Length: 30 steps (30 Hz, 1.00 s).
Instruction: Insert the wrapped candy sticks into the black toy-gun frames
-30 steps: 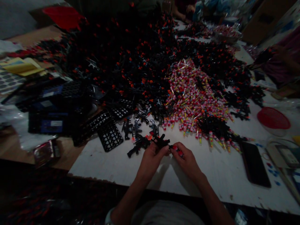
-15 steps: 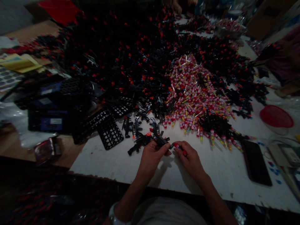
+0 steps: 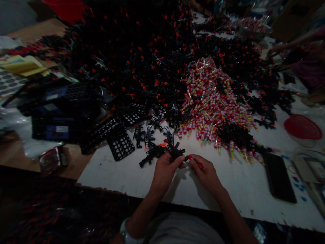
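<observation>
Over the near part of the white table (image 3: 127, 181), my left hand (image 3: 164, 169) is closed around a black toy gun (image 3: 174, 149). My right hand (image 3: 206, 172) pinches a small dark piece with red ends (image 3: 200, 165), whose kind I cannot make out. Its inner tip meets, or nearly meets, the toy gun's end by my left thumb. Just behind my left hand lie several more toy guns (image 3: 149, 134), some with orange parts. Beyond my right hand spreads a heap of small pink-and-yellow tubes (image 3: 213, 101).
A dark mound of toy guns (image 3: 142, 57) fills the back. Black perforated trays (image 3: 120, 144) lie at left, beside dark packages (image 3: 57, 130). To the right are a phone (image 3: 279, 178), a red mesh basket (image 3: 303, 126) and small blue pieces (image 3: 301, 186). Another person's arm (image 3: 291, 45) reaches in.
The view has shifted slightly. My hands keep almost the same hold on the toy gun and the small piece. At the far right, another person's arm has stretched out toward the table.
</observation>
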Tool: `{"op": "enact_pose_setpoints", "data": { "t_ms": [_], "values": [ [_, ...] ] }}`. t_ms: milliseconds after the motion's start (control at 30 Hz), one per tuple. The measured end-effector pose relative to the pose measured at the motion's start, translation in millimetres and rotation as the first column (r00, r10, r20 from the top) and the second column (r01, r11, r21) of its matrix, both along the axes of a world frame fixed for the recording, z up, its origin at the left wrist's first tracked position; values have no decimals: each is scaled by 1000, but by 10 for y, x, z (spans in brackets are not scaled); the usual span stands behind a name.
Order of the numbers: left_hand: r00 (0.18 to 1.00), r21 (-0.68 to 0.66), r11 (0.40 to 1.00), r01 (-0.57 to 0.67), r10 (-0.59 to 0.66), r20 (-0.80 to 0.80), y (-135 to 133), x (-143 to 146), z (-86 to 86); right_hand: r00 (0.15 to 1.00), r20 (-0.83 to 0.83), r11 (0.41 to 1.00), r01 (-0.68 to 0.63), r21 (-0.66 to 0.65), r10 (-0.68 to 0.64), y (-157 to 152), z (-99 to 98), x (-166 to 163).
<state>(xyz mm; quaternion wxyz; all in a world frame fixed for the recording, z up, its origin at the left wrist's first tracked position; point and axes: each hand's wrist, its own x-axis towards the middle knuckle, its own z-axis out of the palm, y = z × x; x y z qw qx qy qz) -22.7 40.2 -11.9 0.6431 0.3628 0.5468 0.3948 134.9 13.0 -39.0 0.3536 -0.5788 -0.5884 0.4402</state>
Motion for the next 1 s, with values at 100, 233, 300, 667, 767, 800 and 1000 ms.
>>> {"op": "enact_pose_setpoints", "data": {
  "t_ms": [100,233,300,667,767,800,1000],
  "values": [
    [999,29,1000,3,-4,36,-15,-15,-52,990,-129,987,-79,-142,61,30,-5,3],
    [999,74,997,-28,25,38,-53,-45,-143,977,-192,974,-125,-188,88,41,14,-36],
    [998,78,995,-56,52,43,-73,-31,-168,979,-172,978,-135,-160,107,15,20,-89],
    [859,386,910,149,75,-507,104,-285,39,757,375,830,391,397,-536,20,164,469],
    [572,466,828,311,229,-788,200,-606,-21,588,544,775,253,579,-598,202,151,618],
    [489,441,816,375,230,-842,221,-673,-63,585,593,806,197,558,-553,274,124,587],
    [337,375,773,511,221,-915,237,-654,-264,435,817,925,168,340,-379,639,-81,129]
  ]
}}
